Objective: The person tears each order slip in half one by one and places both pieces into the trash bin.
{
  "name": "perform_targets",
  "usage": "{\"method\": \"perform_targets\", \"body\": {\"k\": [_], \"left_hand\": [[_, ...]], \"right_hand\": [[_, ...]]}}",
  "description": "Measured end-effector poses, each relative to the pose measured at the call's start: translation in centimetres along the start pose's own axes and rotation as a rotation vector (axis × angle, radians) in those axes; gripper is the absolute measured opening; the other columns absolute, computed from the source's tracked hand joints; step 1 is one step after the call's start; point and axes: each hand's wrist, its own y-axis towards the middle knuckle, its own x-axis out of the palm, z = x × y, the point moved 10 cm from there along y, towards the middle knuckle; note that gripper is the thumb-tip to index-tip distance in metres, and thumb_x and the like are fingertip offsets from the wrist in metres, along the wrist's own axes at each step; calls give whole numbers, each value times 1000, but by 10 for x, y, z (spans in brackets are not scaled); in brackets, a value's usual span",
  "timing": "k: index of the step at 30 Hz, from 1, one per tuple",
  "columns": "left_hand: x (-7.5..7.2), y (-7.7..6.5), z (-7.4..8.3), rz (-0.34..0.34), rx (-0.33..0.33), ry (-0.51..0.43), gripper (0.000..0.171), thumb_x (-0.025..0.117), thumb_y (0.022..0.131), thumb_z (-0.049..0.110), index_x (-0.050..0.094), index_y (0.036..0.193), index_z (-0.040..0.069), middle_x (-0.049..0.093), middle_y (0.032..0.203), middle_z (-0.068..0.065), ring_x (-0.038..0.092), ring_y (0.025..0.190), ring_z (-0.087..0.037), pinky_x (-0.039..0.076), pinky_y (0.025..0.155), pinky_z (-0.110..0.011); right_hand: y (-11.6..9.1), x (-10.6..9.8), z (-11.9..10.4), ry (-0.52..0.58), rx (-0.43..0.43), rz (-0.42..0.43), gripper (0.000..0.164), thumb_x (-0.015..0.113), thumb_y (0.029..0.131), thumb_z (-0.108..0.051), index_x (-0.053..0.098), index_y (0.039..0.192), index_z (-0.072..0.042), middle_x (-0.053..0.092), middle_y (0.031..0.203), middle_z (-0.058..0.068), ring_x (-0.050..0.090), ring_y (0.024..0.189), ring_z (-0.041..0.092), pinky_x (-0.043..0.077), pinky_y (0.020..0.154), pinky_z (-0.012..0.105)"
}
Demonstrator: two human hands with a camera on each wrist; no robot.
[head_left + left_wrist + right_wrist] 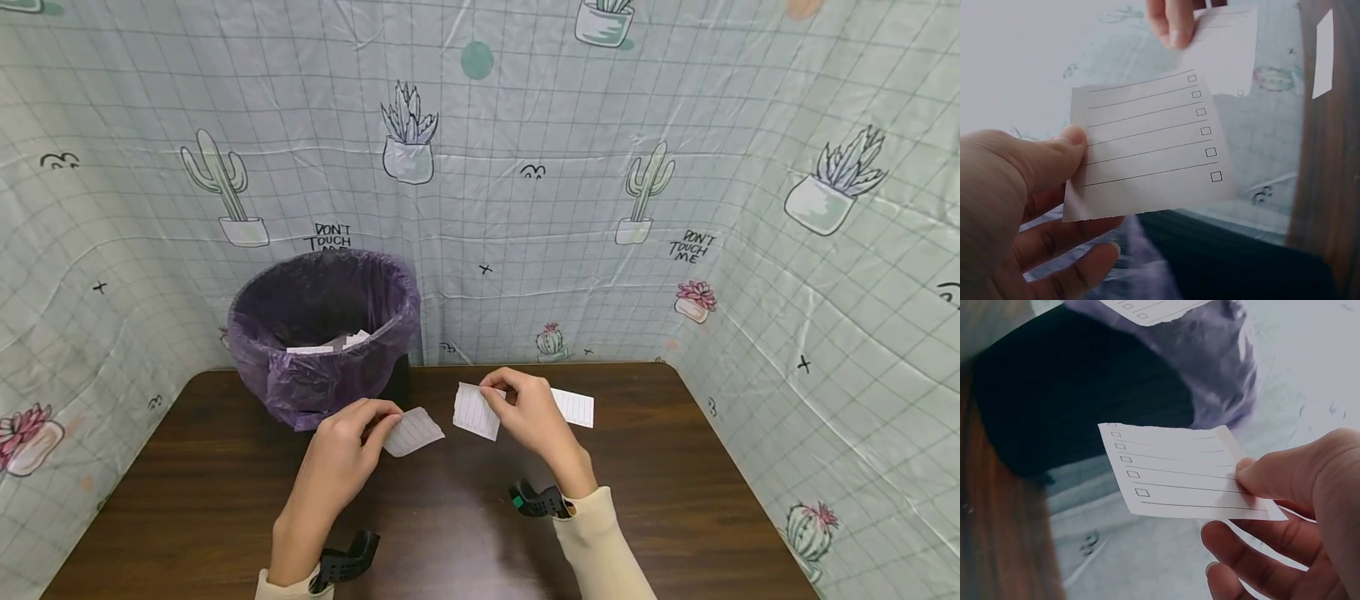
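Note:
My left hand [347,442] pinches a lined piece of paper [413,432] by its left edge, in front of the bin. Printed checkboxes run down one side of that paper [1147,147] in the left wrist view, and its lower edge looks torn. A second lined piece of paper [476,412] is pinched by my right hand [531,415], thumb [1260,478] on top. The two pieces are apart, both above the table. Behind the right hand a third white piece of paper [576,408] lies on the table, partly hidden by that hand.
At the table's back left stands a dark bin with a purple liner [326,375]; white paper pieces [311,350] show inside it. The brown wooden table [450,517] meets a cactus-print cloth [510,208] at the back and sides.

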Motion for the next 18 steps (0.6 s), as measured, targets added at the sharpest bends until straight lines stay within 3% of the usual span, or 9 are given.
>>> {"method": "perform_targets", "body": {"k": [5, 9, 13, 18], "left_hand": [[-21, 14, 3, 31, 45, 34, 13, 81, 85, 0, 75, 93, 8, 71, 84, 2, 52, 67, -4, 43, 63, -14], [-35, 24, 4, 45, 65, 51, 14, 81, 85, -1, 75, 94, 8, 72, 86, 1, 54, 68, -5, 43, 65, -14], [-48, 33, 7, 62, 100, 76, 14, 81, 84, -1, 75, 94, 6, 73, 87, -1, 58, 69, -6, 46, 66, -16], [-67, 45, 13, 91, 147, 111, 14, 82, 83, -2, 75, 94, 4, 74, 86, -4, 60, 68, -9, 47, 65, -20]], "right_hand": [[19, -2, -30, -10, -90, -1, 7, 68, 99, -11, 75, 97, -10, 70, 79, -1, 42, 54, 5, 37, 54, 22], [35, -4, -52, -6, -141, -7, 8, 67, 99, -11, 75, 98, -8, 75, 86, 2, 55, 61, 8, 48, 59, 23], [47, -8, -76, -5, -212, 2, 8, 68, 98, -9, 75, 97, -6, 77, 91, 5, 68, 76, 14, 58, 69, 31], [60, -12, -104, -20, -299, 14, 7, 68, 98, -8, 75, 98, -6, 77, 93, 6, 71, 83, 17, 59, 75, 36]]}}
